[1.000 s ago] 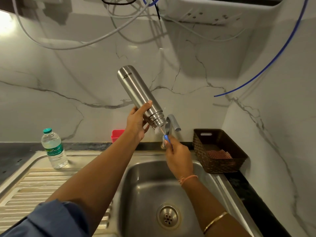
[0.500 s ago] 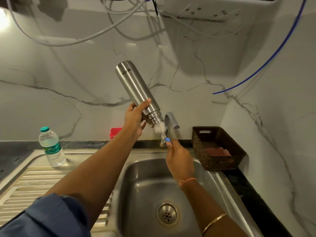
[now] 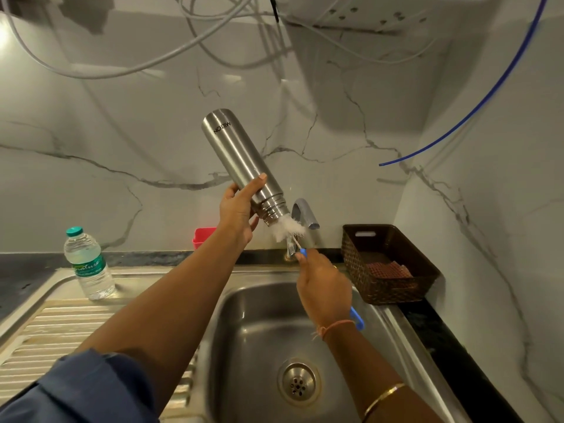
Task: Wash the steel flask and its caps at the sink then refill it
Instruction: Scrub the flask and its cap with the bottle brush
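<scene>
Left hand point(image 3: 236, 209) raised over sink point(image 3: 244, 315), grip clamped round inverted steel flask point(image 3: 241, 161) near its neck; right hand point(image 3: 323, 288) below, grip clamped on blue-handled bottle brush point(image 3: 290, 229), bristles at flask mouth.

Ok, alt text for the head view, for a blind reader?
Left hand holds the steel flask tilted mouth-down over the sink; right hand holds a bottle brush, bristles at the flask's mouth. Plastic water bottle stands on the drainboard.
</scene>
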Action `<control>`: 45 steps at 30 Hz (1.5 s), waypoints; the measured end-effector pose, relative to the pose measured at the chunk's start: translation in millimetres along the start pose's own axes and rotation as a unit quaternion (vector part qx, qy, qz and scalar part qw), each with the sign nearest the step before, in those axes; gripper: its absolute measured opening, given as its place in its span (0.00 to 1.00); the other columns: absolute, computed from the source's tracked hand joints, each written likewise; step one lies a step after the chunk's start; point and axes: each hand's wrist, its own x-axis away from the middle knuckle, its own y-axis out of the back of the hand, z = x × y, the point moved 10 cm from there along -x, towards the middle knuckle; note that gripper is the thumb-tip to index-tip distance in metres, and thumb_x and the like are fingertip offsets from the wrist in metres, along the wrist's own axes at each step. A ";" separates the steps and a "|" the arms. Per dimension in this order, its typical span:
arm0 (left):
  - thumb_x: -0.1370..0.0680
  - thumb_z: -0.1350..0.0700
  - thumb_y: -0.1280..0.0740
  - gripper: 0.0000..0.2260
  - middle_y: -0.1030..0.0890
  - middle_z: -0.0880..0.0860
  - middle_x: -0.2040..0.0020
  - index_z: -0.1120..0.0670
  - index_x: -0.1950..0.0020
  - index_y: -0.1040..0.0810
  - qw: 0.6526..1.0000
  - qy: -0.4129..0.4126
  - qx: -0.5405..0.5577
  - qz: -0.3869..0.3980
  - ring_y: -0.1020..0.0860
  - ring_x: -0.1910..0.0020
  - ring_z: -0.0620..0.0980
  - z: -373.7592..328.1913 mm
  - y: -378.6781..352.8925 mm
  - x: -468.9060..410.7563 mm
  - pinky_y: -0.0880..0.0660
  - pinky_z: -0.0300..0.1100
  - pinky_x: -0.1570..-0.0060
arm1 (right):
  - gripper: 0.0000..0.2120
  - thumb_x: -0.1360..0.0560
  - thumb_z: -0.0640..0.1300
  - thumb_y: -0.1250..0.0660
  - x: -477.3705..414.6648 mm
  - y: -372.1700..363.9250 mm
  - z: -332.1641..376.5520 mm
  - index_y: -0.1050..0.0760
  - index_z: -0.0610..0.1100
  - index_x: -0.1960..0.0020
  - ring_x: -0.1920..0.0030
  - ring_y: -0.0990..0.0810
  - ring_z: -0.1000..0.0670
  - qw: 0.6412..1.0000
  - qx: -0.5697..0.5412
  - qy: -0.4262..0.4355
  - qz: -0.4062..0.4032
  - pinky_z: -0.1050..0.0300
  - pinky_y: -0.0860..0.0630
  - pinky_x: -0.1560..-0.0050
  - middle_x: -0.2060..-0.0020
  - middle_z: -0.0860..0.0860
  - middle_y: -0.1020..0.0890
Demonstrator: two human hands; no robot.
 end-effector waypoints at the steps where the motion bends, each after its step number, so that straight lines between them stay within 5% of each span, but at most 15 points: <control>1: 0.31 0.50 0.24 0.22 0.22 0.52 0.47 0.50 0.41 0.27 1.000 0.006 0.006 0.000 0.23 0.45 0.52 -0.4 0.2 -0.2 0.26 0.52 0.41 | 0.15 0.19 0.51 0.47 -2.5 -0.4 -0.8 0.26 0.45 0.43 0.62 0.22 0.53 0.997 -0.074 0.000 0.001 0.60 0.26 0.61 0.59 0.51 0.20; 5: 0.31 0.50 0.25 0.22 0.24 0.53 0.46 0.51 0.40 0.27 0.999 0.027 0.037 0.010 0.24 0.46 0.53 -1.9 5.9 -4.0 0.25 0.53 0.42 | 0.14 0.20 0.49 0.42 -2.1 -38.8 -18.9 0.21 0.42 0.53 0.75 0.33 0.58 0.830 -0.508 -0.137 0.185 0.65 0.36 0.74 0.73 0.54 0.29; 7: 0.31 0.50 0.25 0.22 0.24 0.53 0.46 0.50 0.40 0.27 0.999 0.026 0.042 0.013 0.24 0.47 0.53 -0.7 8.4 -5.5 0.24 0.52 0.44 | 0.16 0.20 0.49 0.44 8.2 -47.9 -18.5 0.22 0.40 0.52 0.78 0.39 0.57 0.772 -0.556 -0.163 0.263 0.66 0.40 0.79 0.76 0.53 0.33; 12: 0.31 0.50 0.24 0.21 0.22 0.51 0.48 0.50 0.42 0.26 1.000 0.004 0.007 -0.015 0.23 0.47 0.51 -1.2 13.5 -5.8 0.26 0.50 0.43 | 0.14 0.20 0.54 0.45 1.5 -20.7 -16.0 0.26 0.46 0.46 0.63 0.25 0.54 0.968 -0.221 -0.078 0.084 0.64 0.28 0.64 0.63 0.52 0.24; 14: 0.32 0.49 0.24 0.22 0.22 0.52 0.48 0.50 0.42 0.27 1.000 0.006 0.012 -0.019 0.24 0.47 0.51 -4.2 11.7 -5.6 0.26 0.50 0.43 | 0.13 0.20 0.52 0.44 1.6 -1.1 -3.9 0.28 0.46 0.43 0.60 0.23 0.52 0.999 -0.031 -0.024 -0.003 0.62 0.28 0.63 0.56 0.51 0.22; 18: 0.32 0.49 0.24 0.23 0.23 0.52 0.48 0.51 0.40 0.26 1.000 0.012 0.018 -0.008 0.24 0.48 0.51 -10.6 6.0 -4.0 0.25 0.50 0.43 | 0.11 0.21 0.47 0.40 -2.3 6.0 -5.4 0.23 0.43 0.46 0.66 0.25 0.54 0.989 -0.145 -0.004 -0.033 0.70 0.35 0.68 0.62 0.50 0.20; 23: 0.31 0.49 0.24 0.24 0.23 0.54 0.44 0.51 0.39 0.27 0.999 0.018 0.036 0.019 0.23 0.45 0.53 -19.3 5.4 -4.1 0.25 0.52 0.42 | 0.12 0.20 0.43 0.42 11.3 -39.9 -19.5 0.22 0.38 0.48 0.77 0.37 0.57 0.768 -0.574 -0.152 0.239 0.66 0.39 0.78 0.74 0.51 0.31; 25: 0.31 0.50 0.25 0.22 0.22 0.53 0.46 0.51 0.41 0.27 1.000 0.008 0.021 0.014 0.23 0.48 0.51 -19.2 6.6 -2.9 0.26 0.51 0.42 | 0.12 0.20 0.43 0.42 14.2 -40.1 -22.8 0.22 0.39 0.48 0.76 0.36 0.56 0.798 -0.532 -0.149 0.239 0.66 0.39 0.77 0.73 0.50 0.29; 28: 0.32 0.50 0.24 0.27 0.21 0.52 0.45 0.51 0.36 0.29 1.000 -0.011 -0.009 -0.006 0.23 0.48 0.50 -16.6 9.9 -1.9 0.27 0.50 0.41 | 0.12 0.20 0.48 0.42 6.4 -25.5 -26.6 0.25 0.44 0.43 0.62 0.25 0.55 0.953 -0.265 -0.095 0.112 0.65 0.29 0.63 0.61 0.51 0.22; 30: 0.32 0.49 0.24 0.27 0.21 0.51 0.46 0.51 0.36 0.29 1.000 -0.014 -0.010 -0.012 0.23 0.47 0.50 -16.9 9.3 -1.0 0.28 0.50 0.41 | 0.12 0.20 0.49 0.43 8.4 -13.1 -20.0 0.28 0.46 0.40 0.55 0.23 0.54 0.991 -0.106 -0.067 0.043 0.63 0.28 0.56 0.52 0.51 0.22; 33: 0.33 0.49 0.23 0.23 0.21 0.52 0.46 0.50 0.42 0.27 1.000 0.004 0.011 -0.009 0.23 0.47 0.51 -16.7 6.0 -1.2 0.27 0.50 0.42 | 0.10 0.20 0.46 0.42 13.6 -0.3 -7.4 0.25 0.44 0.44 0.62 0.24 0.54 0.999 -0.024 0.007 -0.028 0.65 0.31 0.63 0.57 0.50 0.20; 35: 0.33 0.49 0.23 0.24 0.22 0.52 0.46 0.50 0.42 0.27 1.000 0.013 0.016 -0.003 0.23 0.46 0.51 -16.7 5.2 -1.9 0.26 0.50 0.42 | 0.09 0.20 0.46 0.42 10.7 1.1 -12.4 0.24 0.47 0.47 0.65 0.27 0.57 0.988 -0.152 -0.001 -0.018 0.70 0.33 0.66 0.63 0.54 0.23; 38: 0.33 0.49 0.23 0.27 0.22 0.53 0.44 0.52 0.37 0.26 0.999 0.021 0.046 0.001 0.23 0.44 0.52 -21.3 7.8 -5.4 0.25 0.49 0.44 | 0.08 0.20 0.43 0.41 14.1 -28.4 -26.4 0.23 0.45 0.51 0.70 0.30 0.57 0.877 -0.447 -0.108 0.137 0.69 0.33 0.73 0.69 0.53 0.27; 41: 0.32 0.50 0.24 0.26 0.22 0.52 0.45 0.52 0.37 0.27 0.999 0.012 0.043 0.003 0.23 0.45 0.51 -23.5 8.9 -7.0 0.25 0.49 0.44 | 0.10 0.20 0.42 0.41 21.0 -43.8 -28.1 0.22 0.40 0.52 0.77 0.35 0.58 0.806 -0.527 -0.150 0.223 0.67 0.38 0.78 0.72 0.49 0.28; 45: 0.31 0.51 0.24 0.23 0.21 0.50 0.48 0.51 0.39 0.27 1.000 -0.014 0.014 -0.008 0.23 0.48 0.49 -24.3 7.0 -5.8 0.26 0.48 0.44 | 0.09 0.21 0.49 0.40 16.7 -32.1 -35.0 0.24 0.45 0.47 0.66 0.25 0.58 0.941 -0.305 -0.110 0.100 0.70 0.30 0.67 0.64 0.53 0.23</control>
